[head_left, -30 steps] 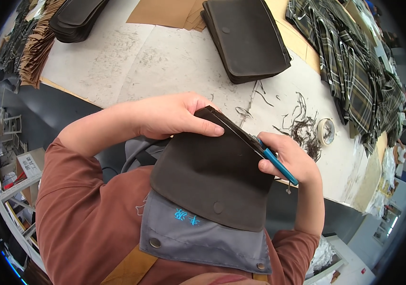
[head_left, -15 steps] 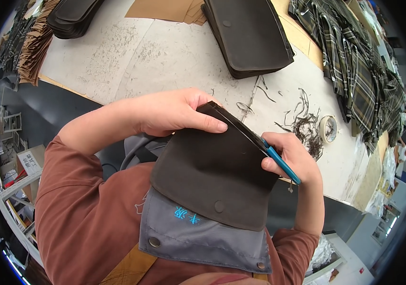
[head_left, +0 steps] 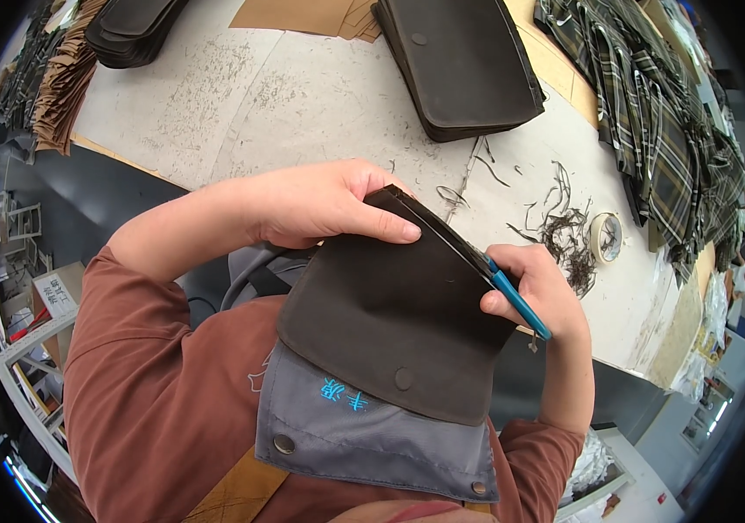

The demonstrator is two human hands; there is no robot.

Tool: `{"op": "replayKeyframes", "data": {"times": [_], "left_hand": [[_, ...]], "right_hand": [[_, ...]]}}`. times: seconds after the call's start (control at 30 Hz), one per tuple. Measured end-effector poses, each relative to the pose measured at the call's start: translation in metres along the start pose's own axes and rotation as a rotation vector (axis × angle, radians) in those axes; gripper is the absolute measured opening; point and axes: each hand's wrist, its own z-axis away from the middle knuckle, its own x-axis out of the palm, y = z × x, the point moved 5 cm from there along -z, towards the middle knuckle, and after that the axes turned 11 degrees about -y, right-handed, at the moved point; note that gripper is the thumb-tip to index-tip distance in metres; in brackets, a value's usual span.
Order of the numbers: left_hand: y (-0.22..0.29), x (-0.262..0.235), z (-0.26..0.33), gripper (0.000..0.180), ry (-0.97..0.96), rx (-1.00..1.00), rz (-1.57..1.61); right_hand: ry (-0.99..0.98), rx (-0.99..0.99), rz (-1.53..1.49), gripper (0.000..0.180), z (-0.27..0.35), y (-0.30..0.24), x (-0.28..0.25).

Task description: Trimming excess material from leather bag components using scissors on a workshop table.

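"So, how far along, with the tape roll (head_left: 605,239) as landmark?"

"Partway, by the look of things. Dark strips (head_left: 567,232) just left of the tape roll, probably trimmed off already. On the dark flapped piece (head_left: 372,305), no telling the amount of edge left."

"Held where?"

"Left of the tape roll and on its near side, tilted, clear of the tabletop (head_left: 320,113)."

"Anything else?"

"A stack of dark pieces (head_left: 473,74), beyond the tape roll and to its left; finished or not, impossible to say."

"And the hands?"

"Left hand (head_left: 333,205), farther left of the tape roll: wrist bent inward, thumb flat on the piece, pinching its upper corner, other fingers mostly hidden. Right hand (head_left: 536,279), just near-left of the tape roll: fingers closed around a blue-handled tool (head_left: 521,305), aligned along the edge."
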Motion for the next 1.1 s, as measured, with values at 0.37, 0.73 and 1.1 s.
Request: {"op": "replayKeyframes", "data": {"times": [0.37, 0.73, 1.1], "left_hand": [[0.0, -0.003, -0.001, 0.031, -0.02, 0.001, 0.005], [0.002, 0.001, -0.002, 0.031, 0.015, 0.015, 0.009], [0.027, -0.007, -0.003, 0.033, -0.102, 0.023, -0.551]], "right_hand": [[0.042, -0.02, 0.031, 0.058, -0.001, 0.003, -0.002], [0.097, -0.086, -0.137, 0.043, 0.006, 0.007, -0.003], [0.07, 0.051, -0.316, 0.023, 0.015, 0.007, 0.009]]}}
